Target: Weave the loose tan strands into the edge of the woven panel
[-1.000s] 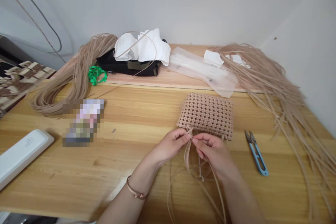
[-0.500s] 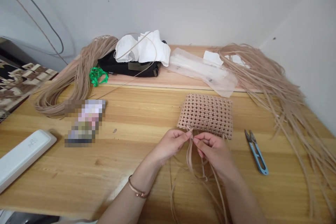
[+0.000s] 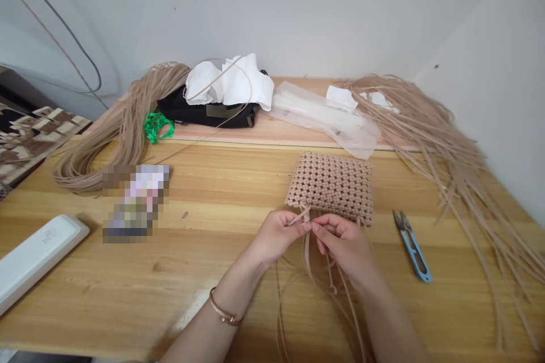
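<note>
A tan woven piece (image 3: 332,184) with a knobbly open weave lies on the table, just beyond my hands. Flat tan weaving strips (image 3: 307,255) hang from its near edge and trail toward me. My left hand (image 3: 279,236) pinches these strips between thumb and fingers, close to the near left corner of the weave. Beside it, my right hand (image 3: 343,241) is closed, thumb against forefinger, on a strip at the same spot. The two thumb tips almost meet. Which strip each hand holds is partly hidden by the fingers.
Blue thread snips (image 3: 414,249) lie to the right. Bundles of tan strips (image 3: 128,119) spread at the left and far right. A black pouch (image 3: 208,110), white paper (image 3: 249,82), a plastic sleeve (image 3: 327,116), green twine (image 3: 157,127) and a white case (image 3: 38,258) surround the work.
My left thumb has moved slightly down, toward my right thumb, showing more of the crossed strips above it. My right hand keeps its pinch. The whole view has shifted a little.
</note>
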`<state>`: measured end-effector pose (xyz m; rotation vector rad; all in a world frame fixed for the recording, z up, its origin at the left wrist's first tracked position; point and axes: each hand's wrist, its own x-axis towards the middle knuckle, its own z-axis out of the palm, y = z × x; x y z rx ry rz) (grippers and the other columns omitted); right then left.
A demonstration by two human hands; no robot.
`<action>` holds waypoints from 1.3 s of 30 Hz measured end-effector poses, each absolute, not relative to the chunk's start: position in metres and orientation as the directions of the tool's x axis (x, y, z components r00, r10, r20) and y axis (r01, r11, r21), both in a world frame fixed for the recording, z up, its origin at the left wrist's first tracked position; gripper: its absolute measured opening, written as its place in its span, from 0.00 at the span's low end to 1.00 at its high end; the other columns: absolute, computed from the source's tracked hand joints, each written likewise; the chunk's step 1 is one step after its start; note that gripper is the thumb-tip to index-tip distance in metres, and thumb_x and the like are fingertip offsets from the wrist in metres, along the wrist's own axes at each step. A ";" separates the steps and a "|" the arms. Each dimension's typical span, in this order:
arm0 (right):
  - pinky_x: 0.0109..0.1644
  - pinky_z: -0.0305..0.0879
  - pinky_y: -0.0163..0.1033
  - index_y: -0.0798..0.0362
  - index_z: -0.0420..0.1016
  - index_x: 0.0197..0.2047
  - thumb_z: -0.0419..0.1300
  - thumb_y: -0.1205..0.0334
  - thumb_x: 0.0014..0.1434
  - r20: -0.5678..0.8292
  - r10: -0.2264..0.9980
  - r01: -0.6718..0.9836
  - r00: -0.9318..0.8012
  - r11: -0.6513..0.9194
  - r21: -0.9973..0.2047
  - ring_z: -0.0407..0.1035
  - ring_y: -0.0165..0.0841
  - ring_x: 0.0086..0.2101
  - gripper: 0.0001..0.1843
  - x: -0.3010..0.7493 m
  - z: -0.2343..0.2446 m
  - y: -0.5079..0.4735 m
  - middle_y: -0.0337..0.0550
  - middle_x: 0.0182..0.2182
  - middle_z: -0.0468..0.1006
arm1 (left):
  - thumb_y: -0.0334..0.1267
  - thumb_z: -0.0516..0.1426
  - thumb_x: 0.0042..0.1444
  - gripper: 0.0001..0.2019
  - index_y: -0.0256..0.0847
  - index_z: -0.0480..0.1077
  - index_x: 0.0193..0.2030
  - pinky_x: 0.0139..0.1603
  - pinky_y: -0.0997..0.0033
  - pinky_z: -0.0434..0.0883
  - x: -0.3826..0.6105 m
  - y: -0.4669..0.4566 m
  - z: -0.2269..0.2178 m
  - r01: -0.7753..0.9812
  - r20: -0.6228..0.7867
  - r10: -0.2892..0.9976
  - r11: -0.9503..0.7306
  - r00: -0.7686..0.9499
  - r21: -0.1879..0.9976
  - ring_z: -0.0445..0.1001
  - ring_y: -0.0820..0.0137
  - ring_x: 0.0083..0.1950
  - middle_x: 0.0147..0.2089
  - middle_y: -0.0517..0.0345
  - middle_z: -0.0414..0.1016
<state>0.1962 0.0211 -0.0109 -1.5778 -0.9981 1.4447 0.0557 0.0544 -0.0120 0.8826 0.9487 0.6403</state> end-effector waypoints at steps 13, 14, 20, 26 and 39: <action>0.18 0.39 0.31 0.56 0.70 0.32 0.61 0.51 0.47 -0.456 0.888 -0.024 0.055 -0.455 -0.890 0.50 0.22 0.14 0.16 0.195 -0.002 0.021 0.32 0.12 0.65 | 0.49 0.63 0.39 0.18 0.34 0.64 0.22 0.17 0.76 0.38 0.054 0.054 -0.014 -0.152 -0.419 0.779 0.537 0.467 0.829 0.43 0.84 0.14 0.12 0.73 0.51; 0.18 0.38 0.30 0.56 0.71 0.31 0.62 0.51 0.47 -0.462 0.886 -0.034 0.050 -0.461 -0.887 0.50 0.22 0.14 0.16 0.195 -0.002 0.022 0.32 0.12 0.65 | 0.48 0.63 0.39 0.18 0.34 0.65 0.22 0.17 0.76 0.39 0.054 0.055 -0.013 -0.163 -0.416 0.779 0.540 0.469 0.826 0.43 0.84 0.14 0.12 0.73 0.52; 0.18 0.38 0.30 0.57 0.73 0.38 0.63 0.51 0.45 -0.477 0.878 -0.127 0.046 -0.468 -0.874 0.49 0.21 0.14 0.21 0.194 0.001 0.021 0.31 0.11 0.63 | 0.46 0.63 0.39 0.16 0.34 0.66 0.23 0.17 0.77 0.41 0.055 0.055 -0.013 -0.196 -0.399 0.791 0.530 0.463 0.825 0.43 0.84 0.15 0.13 0.73 0.53; 0.18 0.37 0.29 0.57 0.76 0.38 0.65 0.54 0.42 -0.476 0.878 -0.206 0.055 -0.456 -0.866 0.48 0.21 0.15 0.20 0.192 -0.004 0.020 0.30 0.11 0.61 | 0.45 0.61 0.43 0.14 0.35 0.66 0.24 0.22 0.78 0.49 0.057 0.054 -0.022 -0.119 -0.346 0.840 0.428 0.419 0.896 0.50 0.81 0.20 0.17 0.69 0.55; 0.18 0.33 0.28 0.57 0.76 0.34 0.68 0.59 0.41 -0.548 0.833 -0.441 -0.070 -0.519 -0.732 0.45 0.18 0.13 0.15 0.196 -0.012 0.022 0.29 0.11 0.60 | 0.35 0.51 0.56 0.04 0.42 0.60 0.39 0.36 0.70 0.63 0.052 0.036 -0.010 0.530 0.048 0.961 -0.190 0.271 0.827 0.65 0.68 0.37 0.36 0.57 0.64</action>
